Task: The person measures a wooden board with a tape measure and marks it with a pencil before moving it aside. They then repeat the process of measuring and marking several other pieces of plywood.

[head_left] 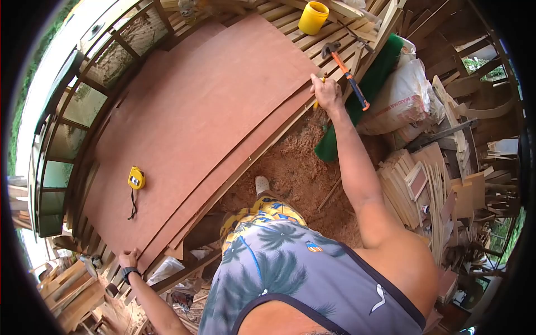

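Observation:
A large reddish-brown plywood sheet lies on wooden slats, with the edge of another sheet showing beneath its near side. At its right corner, my right hand is closed around a yellow pencil and rests by the edge. My left hand, wearing a dark wristwatch, grips the sheet's near-left corner; its fingertips are partly hidden. On the sheet's left part sits a yellow tape measure with a black strap. Just beyond my right hand lies a claw hammer with an orange and dark handle.
A yellow plastic container stands on the slats at the back. Beside the bench are a green roll and white sacks. Stacked wood pieces fill the right side. Sawdust covers the floor by my foot.

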The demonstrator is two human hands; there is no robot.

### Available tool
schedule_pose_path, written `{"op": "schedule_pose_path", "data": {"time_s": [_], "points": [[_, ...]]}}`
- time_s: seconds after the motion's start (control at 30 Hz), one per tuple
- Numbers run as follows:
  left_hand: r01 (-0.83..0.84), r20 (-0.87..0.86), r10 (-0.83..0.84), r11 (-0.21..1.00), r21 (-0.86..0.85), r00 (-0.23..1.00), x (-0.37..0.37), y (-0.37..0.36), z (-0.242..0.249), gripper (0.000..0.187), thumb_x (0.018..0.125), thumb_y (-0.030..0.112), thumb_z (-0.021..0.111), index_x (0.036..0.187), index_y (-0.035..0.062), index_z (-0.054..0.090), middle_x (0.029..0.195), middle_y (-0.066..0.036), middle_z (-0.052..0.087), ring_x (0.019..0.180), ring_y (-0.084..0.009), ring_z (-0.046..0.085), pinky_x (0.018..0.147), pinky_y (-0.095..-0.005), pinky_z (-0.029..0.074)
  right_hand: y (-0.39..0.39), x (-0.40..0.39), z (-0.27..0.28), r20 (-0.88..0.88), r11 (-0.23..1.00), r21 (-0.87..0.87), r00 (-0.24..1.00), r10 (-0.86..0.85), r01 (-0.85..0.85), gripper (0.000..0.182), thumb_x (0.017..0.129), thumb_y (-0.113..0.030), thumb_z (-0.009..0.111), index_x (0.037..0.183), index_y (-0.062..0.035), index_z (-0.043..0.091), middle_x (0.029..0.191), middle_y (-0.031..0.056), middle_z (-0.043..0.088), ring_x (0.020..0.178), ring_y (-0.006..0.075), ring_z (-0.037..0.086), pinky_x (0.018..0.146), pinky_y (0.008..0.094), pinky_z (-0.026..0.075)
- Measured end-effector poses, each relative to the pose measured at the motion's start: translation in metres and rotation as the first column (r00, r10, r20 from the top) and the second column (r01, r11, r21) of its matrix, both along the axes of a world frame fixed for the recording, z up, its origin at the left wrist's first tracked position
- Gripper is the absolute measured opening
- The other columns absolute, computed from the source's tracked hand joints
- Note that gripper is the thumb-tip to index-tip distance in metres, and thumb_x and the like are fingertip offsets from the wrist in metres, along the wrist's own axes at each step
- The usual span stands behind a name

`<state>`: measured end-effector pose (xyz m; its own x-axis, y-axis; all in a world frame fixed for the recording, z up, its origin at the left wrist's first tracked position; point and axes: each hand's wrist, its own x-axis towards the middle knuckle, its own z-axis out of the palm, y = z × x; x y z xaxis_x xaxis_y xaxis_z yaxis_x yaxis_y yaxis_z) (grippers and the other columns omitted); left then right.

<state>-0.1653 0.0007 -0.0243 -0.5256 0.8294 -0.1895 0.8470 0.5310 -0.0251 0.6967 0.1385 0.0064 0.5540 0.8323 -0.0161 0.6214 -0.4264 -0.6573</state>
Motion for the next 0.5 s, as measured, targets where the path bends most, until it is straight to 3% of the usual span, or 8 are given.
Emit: {"op": "schedule_pose_path", "data": {"time_s": [0.03,0.07,0.17,0.2,0.23,0.3,0.4,0.5], "points": [[-0.003,-0.004,0.003,1.000,0.010,1.000,0.002,-0.008,-0.011,0.038,0.071,0.033,0.083,0.080,-0.0016,0.070,0.081,-0.022,0.070,0.071,-0.0328,0.068,0.069,-0.0409,0.054,0.000,0.002,-0.001,-0.007,0.999,-0.050,1.000,-0.009,0.008,0.045,0.094,-0.043,0.053,0.081,-0.0030,0.070,0.081,0.0138,0.071,0.071,0.0257,0.069,0.065,0.0362,0.053],[-0.333,0.220,0.311,0.940,0.073,0.925,0.007,-0.014,-0.022,0.047,0.075,0.034,0.079,0.100,-0.0021,0.064,0.093,-0.024,0.069,0.081,-0.0346,0.067,0.072,-0.0463,0.053,-0.002,0.000,-0.018,-0.285,0.998,-0.029,0.956,-0.064,0.058,0.041,0.095,-0.040,0.054,0.093,-0.0011,0.067,0.094,0.0146,0.070,0.069,0.0229,0.068,0.059,0.0345,0.051],[-0.798,0.692,0.594,0.602,-0.042,0.411,0.051,-0.019,0.003,0.076,0.084,0.036,0.072,0.142,-0.0010,0.039,0.136,-0.031,0.048,0.116,-0.0393,0.057,0.085,-0.0585,0.050,-0.008,-0.029,-0.029,-0.751,0.977,-0.133,0.627,-0.209,0.166,0.043,0.098,-0.030,0.055,0.124,0.0031,0.051,0.123,0.0159,0.061,0.059,0.0134,0.061,0.046,0.0283,0.044],[-0.848,0.837,0.521,0.509,-0.147,0.168,0.068,-0.024,0.015,0.091,0.086,0.039,0.070,0.151,0.0008,0.020,0.152,-0.030,0.024,0.135,-0.0380,0.040,0.100,-0.0561,0.044,-0.010,-0.036,-0.032,-0.783,0.968,-0.145,0.574,-0.238,0.204,0.043,0.098,-0.029,0.054,0.127,0.0023,0.049,0.124,0.0160,0.061,0.055,0.0128,0.057,0.046,0.0281,0.042],[-0.859,0.842,0.518,0.491,-0.145,0.154,0.072,-0.026,0.014,0.091,0.086,0.039,0.070,0.151,0.0008,0.020,0.152,-0.030,0.024,0.135,-0.0380,0.040,0.100,-0.0561,0.044,-0.008,-0.042,-0.037,-0.813,0.959,-0.161,0.520,-0.264,0.235,0.044,0.098,-0.028,0.053,0.130,0.0015,0.047,0.124,0.0161,0.061,0.052,0.0121,0.053,0.045,0.0279,0.041],[-0.915,0.950,0.148,0.265,-0.306,-0.275,0.074,-0.036,0.009,0.100,0.086,0.038,0.069,0.154,0.0037,0.003,0.154,-0.027,0.022,0.141,-0.0374,0.031,0.107,-0.0540,0.039,-0.004,-0.046,-0.041,-0.898,0.946,-0.132,0.369,-0.240,0.295,0.047,0.098,-0.028,0.054,0.133,0.0013,0.045,0.127,0.0197,0.058,0.050,0.0094,0.047,0.045,0.0266,0.039],[-0.878,0.894,-0.050,0.219,-0.425,-0.445,0.076,-0.038,0.013,0.110,0.084,0.033,0.072,0.153,0.0052,-0.009,0.155,-0.024,0.020,0.143,-0.0373,0.027,0.112,-0.0537,0.033,0.007,-0.052,-0.037,-0.963,0.906,-0.169,0.129,-0.235,0.389,0.034,0.098,-0.025,0.051,0.119,0.0016,0.045,0.130,0.0266,0.054,0.046,0.0067,0.036,0.042,0.0231,0.033],[-0.836,0.818,-0.176,0.151,-0.527,-0.548,0.066,-0.037,0.014,0.110,0.080,0.028,0.075,0.153,0.0043,-0.004,0.152,-0.021,0.027,0.142,-0.0368,0.028,0.114,-0.0562,0.029,0.011,-0.046,-0.046,-0.964,0.939,-0.130,0.180,-0.195,0.320,0.018,0.097,-0.023,0.054,0.099,-0.0063,0.048,0.106,0.0160,0.063,0.044,0.0057,0.031,0.039,0.0222,0.026]]}}
